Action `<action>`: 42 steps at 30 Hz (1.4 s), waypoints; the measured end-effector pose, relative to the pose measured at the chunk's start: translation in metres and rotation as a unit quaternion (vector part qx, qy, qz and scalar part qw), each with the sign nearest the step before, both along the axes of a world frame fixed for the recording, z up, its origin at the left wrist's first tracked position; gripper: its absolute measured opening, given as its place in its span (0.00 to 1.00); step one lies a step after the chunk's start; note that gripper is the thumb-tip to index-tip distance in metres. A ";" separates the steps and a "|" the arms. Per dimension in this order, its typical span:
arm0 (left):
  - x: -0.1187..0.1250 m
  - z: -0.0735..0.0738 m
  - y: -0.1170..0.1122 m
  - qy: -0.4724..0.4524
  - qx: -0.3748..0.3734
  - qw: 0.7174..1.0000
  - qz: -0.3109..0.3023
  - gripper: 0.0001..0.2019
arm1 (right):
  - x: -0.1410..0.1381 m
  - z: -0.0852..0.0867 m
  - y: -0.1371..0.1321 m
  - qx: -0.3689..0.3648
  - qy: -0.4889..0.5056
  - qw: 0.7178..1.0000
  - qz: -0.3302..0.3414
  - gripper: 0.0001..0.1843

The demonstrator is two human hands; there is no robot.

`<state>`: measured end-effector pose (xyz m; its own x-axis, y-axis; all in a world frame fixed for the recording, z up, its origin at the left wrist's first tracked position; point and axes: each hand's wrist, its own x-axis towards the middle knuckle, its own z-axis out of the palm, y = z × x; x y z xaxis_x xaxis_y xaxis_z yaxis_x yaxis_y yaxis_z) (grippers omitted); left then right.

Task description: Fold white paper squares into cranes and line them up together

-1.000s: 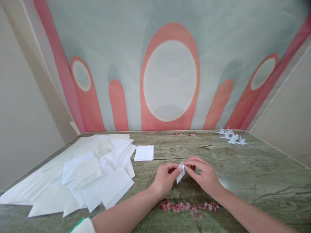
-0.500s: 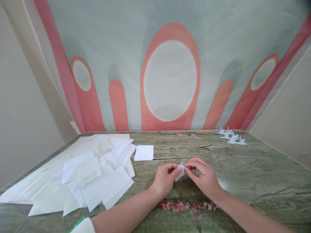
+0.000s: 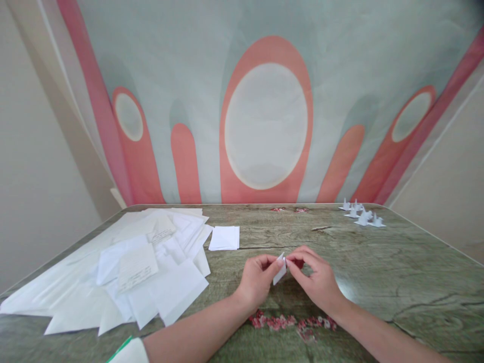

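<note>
A small piece of folded white paper (image 3: 279, 274) is held up between my two hands, just above the table. My left hand (image 3: 257, 276) pinches it between thumb and fingers from the left. From the right, my right hand (image 3: 314, 275) has thumb and index fingertips closed on its upper right edge. My fingers cover part of the folds. Beyond my left hand lies a small stack of square white paper (image 3: 224, 238). Several folded paper cranes (image 3: 364, 217) stand in a group at the far right of the table.
A broad, loose pile of white sheets (image 3: 181, 292) covers the table's left side, some with writing on them. The wood-grain table (image 3: 378, 282) has pink flower prints (image 3: 276, 321) below my hands. A wall hanging with red shapes (image 3: 266, 191) rises behind the far edge.
Both hands keep their pinch on the folded paper and have barely moved. The whole view has shifted very slightly.
</note>
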<state>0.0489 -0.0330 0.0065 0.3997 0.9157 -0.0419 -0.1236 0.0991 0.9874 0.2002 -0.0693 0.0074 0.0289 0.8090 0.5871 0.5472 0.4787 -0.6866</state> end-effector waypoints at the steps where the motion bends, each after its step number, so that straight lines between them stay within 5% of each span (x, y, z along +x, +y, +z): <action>1: 0.000 0.000 0.000 -0.001 -0.002 1.000 0.000 0.17 | 0.000 0.000 0.000 0.001 -0.001 1.000 0.001 0.04; 42: -0.003 0.006 0.000 -0.067 -0.027 0.997 -0.017 0.19 | -0.008 0.002 -0.005 0.013 -0.011 1.000 0.019 0.02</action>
<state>0.0457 -0.0331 0.0126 0.4359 0.8993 -0.0345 -0.2496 0.1576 0.9554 0.1922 -0.0745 0.0097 -0.0147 0.7932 0.6088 0.5435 0.5174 -0.6610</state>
